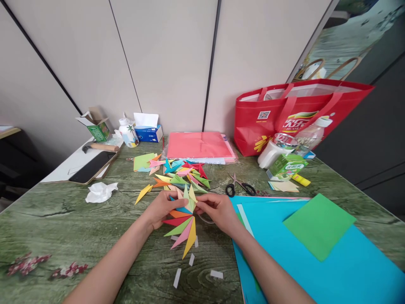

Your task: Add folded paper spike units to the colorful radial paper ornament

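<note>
Folded paper points in yellow, pink, green, red, orange and blue are joined in a fan-shaped paper ornament (184,230), held up over the table. My left hand (160,210) grips its left side, thumb on the front near the blue and pale green points. At the upper right, my right hand (218,210) pinches the pale yellow-green point; its fingertips partly cover the paper there. Just beyond both hands lies a loose pile of folded paper pieces (182,179) in many colours. Small white paper strips (177,278) are scattered below the ornament.
Black-handled scissors (234,185) lie right of the pile. Blue paper sheets (284,236) with a green square (319,226) cover the right side. Behind stand a red bag (256,126), a tissue box (148,133) and a white bottle (129,134). A hammer (101,146) and phone (93,166) lie left.
</note>
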Action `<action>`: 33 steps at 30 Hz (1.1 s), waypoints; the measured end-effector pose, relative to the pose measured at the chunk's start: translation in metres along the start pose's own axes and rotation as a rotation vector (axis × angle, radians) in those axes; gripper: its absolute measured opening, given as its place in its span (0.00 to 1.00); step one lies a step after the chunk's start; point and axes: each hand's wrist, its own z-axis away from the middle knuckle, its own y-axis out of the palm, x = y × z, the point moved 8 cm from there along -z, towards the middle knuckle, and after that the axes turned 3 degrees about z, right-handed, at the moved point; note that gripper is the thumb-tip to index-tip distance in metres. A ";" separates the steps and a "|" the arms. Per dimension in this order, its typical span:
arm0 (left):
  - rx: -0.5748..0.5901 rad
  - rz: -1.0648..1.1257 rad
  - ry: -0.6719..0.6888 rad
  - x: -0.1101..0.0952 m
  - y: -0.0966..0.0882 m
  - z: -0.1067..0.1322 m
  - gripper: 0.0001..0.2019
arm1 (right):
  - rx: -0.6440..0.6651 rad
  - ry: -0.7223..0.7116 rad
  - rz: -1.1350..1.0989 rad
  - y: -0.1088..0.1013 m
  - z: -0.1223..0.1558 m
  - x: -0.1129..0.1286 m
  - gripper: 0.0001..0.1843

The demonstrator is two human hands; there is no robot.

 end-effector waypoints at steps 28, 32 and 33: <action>-0.009 0.035 -0.008 -0.002 0.002 0.003 0.11 | -0.120 -0.181 0.222 -0.002 0.007 0.021 0.05; -0.005 0.020 0.011 -0.004 0.002 0.003 0.11 | -0.093 -0.244 0.256 0.000 0.009 0.027 0.07; -0.004 0.017 0.017 -0.005 0.001 0.003 0.11 | -0.085 -0.259 0.259 0.000 0.009 0.029 0.07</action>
